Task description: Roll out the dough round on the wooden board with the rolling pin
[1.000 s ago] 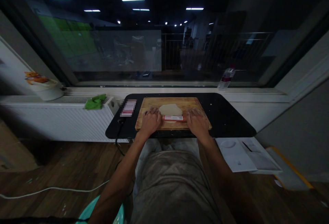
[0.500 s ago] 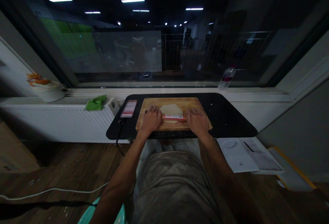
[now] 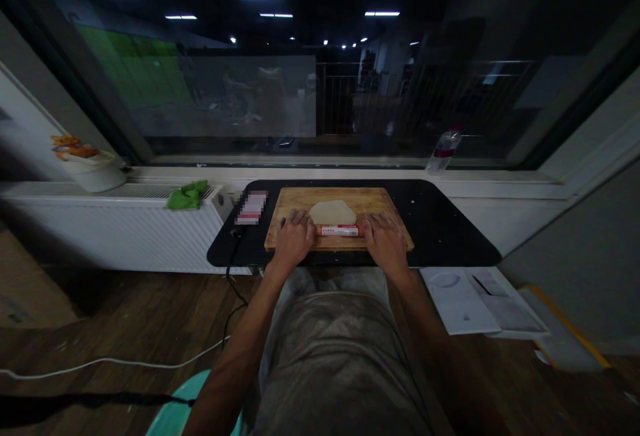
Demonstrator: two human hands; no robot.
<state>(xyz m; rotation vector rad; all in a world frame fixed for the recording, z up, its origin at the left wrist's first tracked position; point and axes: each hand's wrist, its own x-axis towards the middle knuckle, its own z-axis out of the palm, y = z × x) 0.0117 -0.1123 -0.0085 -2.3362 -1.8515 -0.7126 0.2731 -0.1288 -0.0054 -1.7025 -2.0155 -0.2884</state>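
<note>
A wooden rolling pin (image 3: pixel 340 231) with a red and white label lies crosswise on a wooden cutting board (image 3: pixel 295 199). My left hand (image 3: pixel 296 235) is closed over its left end, and my right hand (image 3: pixel 384 236) over its right end. Just beyond the pin, a flat pale sheet of dough (image 3: pixel 333 211) rests on the board, its near edge at the pin. Both palms face down; the pin's ends are hidden beneath the fingers.
The board sits on a black table (image 3: pixel 450 236). Left of it lies a pixelated phone-like object (image 3: pixel 252 208). A plastic bottle (image 3: pixel 443 150) stands on the windowsill. A green cloth (image 3: pixel 187 195) and a white pot (image 3: pixel 95 171) are on the radiator. An open white box (image 3: pixel 465 303) is below right.
The rolling pin has come slightly toward me under both hands and turned, showing its label differently. The dough that showed on the near side of the pin is no longer visible there.
</note>
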